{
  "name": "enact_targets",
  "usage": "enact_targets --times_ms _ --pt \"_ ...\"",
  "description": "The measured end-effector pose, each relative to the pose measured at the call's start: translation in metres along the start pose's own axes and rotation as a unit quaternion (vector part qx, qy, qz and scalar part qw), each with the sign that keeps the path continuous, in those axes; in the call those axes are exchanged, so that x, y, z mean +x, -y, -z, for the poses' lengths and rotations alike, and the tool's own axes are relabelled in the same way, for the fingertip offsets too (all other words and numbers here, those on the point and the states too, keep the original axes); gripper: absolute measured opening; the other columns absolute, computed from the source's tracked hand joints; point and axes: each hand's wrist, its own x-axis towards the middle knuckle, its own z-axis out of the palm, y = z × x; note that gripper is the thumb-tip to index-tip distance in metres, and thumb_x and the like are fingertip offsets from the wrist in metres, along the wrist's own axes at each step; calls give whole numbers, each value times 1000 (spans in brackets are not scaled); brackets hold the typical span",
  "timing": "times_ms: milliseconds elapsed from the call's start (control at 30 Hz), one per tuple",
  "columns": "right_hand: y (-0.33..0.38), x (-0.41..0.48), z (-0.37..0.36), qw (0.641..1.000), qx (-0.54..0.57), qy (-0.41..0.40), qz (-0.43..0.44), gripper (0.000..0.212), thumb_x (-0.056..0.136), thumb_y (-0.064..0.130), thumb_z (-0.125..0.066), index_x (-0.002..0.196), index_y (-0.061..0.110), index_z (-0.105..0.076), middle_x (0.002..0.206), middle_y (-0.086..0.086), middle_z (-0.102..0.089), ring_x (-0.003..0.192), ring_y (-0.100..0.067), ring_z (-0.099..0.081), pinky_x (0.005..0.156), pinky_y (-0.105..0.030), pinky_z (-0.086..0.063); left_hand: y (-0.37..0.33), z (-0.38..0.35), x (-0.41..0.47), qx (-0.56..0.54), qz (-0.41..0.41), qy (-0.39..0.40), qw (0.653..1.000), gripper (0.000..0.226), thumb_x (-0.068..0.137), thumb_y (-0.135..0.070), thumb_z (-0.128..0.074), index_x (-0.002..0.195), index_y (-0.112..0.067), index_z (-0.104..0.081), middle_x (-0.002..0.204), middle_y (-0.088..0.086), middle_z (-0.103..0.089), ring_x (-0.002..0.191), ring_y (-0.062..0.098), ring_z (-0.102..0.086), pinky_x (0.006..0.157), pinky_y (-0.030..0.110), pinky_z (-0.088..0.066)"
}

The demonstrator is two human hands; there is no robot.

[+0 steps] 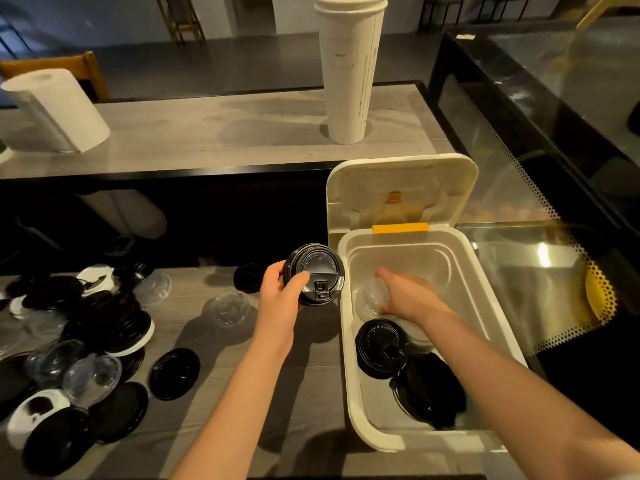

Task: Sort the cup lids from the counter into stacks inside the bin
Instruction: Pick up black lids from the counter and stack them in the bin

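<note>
- While the left hand [280, 289] grips the black lid stack [317, 271], thumb across its top and fingers curled behind, the stack hangs just outside the bin [346, 375], by its left rim.
- The target, I'd say, is the black stack in the bin [381, 344], near at 5 o'clock from the held one, just across the rim.
- The held stack is tipped, tab at 6 o'clock, and likely needs levelling.
- The right hand [405, 292] is nearer that target, but its fingers are laid over a clear dome lid [370, 297]. Gripping or only touching, I can't tell.
- Loose lids [104, 323] are heaped on the counter at 8 o'clock.
</note>
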Motion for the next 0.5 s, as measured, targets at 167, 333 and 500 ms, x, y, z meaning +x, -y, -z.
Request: enact_targets --times_ms 167,333,500 --pt "-2 -5 14 998 69 -9 1 71 82 43 -67 142 24 -33 128 -6 -57 115 -26 -54 91 -35 -46 -5 -7 2 -1 -24 3 1000 30 90 -12 -57 118 -22 -54 113 2 -64 109 20 -60 96 42 -49" --pt "13 -30 58 873 468 -132 22 50 91 34 -59 137 22 -45 114 1 -60 107 -17 -57 93 -36 -47 -14 -24 5 -5 -46 41 998 25 90 -9 -57 114 -19 -58 107 2 -67 104 17 -63 89 35 -51" --pt "17 -61 76 833 544 -85 57 35 88 12 -64 121 20 -56 113 -7 -60 91 -10 -59 62 -17 -55 -9 -52 -6 34 -47 128 990 33 90 -16 -58 123 -9 -56 112 7 -67 105 19 -64 89 37 -53"
